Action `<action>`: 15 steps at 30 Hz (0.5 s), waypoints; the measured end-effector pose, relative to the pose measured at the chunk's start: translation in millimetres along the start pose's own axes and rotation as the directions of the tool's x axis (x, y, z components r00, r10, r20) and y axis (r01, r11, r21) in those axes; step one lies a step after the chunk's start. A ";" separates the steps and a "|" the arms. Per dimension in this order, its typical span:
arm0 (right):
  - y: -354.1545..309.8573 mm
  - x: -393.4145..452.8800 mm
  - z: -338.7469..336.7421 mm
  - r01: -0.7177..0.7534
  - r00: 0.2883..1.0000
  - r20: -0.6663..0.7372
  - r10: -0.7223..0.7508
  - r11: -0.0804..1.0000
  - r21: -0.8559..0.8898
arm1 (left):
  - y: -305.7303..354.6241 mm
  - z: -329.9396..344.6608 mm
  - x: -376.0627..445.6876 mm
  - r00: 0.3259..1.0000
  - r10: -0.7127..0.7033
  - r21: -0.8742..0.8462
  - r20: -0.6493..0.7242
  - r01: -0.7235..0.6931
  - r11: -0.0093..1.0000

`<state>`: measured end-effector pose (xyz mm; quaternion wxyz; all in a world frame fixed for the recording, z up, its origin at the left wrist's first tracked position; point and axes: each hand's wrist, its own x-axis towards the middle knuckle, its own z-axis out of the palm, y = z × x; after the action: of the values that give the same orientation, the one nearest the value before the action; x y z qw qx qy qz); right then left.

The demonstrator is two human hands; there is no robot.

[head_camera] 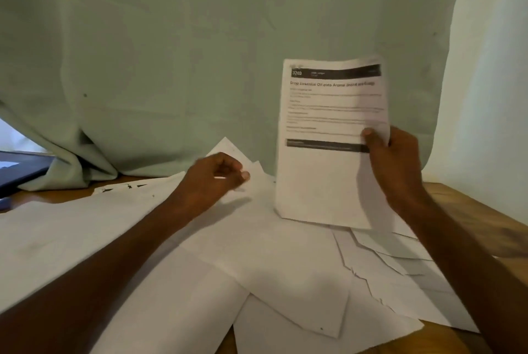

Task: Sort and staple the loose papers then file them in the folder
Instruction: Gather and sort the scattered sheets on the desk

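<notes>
My right hand [395,159] grips a printed sheet [328,182] by its right edge and holds it upright above the table, thumb on the front. The sheet has a black header band, some text and a dark bar across the middle. My left hand [217,176] hovers over the scattered loose papers [257,253] with its fingers curled, pinching the raised corner of a white sheet [257,173]. Many white sheets lie overlapping across the wooden table [463,205], some face down, some with torn edges.
A pale green curtain [200,53] hangs directly behind the table. A dark blue flat object, perhaps a folder [20,171], lies at the far left edge, partly under the curtain. A white wall [497,68] is at the right.
</notes>
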<state>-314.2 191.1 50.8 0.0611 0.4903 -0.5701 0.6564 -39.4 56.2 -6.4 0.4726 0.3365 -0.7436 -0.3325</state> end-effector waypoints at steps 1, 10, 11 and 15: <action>4.5 2.8 -7.7 0.147 0.988 -0.027 -0.155 0.969 -0.199 | -3.0 1.4 0.0 0.996 0.003 0.153 0.092 -0.017 0.988; 31.1 16.8 -26.8 0.557 0.675 0.017 -0.737 0.495 -0.667 | -17.1 6.0 -12.1 0.904 -0.302 0.718 0.303 -0.009 0.696; 35.6 14.8 -21.3 0.566 0.713 0.095 -0.695 0.490 -0.663 | -17.1 5.8 -11.6 0.910 -0.314 0.739 0.270 0.013 0.674; 56.6 -0.5 3.3 0.419 0.906 0.327 -0.267 0.661 -0.622 | -18.8 3.0 -7.9 0.937 -0.331 0.758 0.111 0.135 0.638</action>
<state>-348.3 169.3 11.1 0.2997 0.5979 -0.6695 0.3232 -36.1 52.7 -26.5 0.1548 0.5499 -0.8148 -0.0987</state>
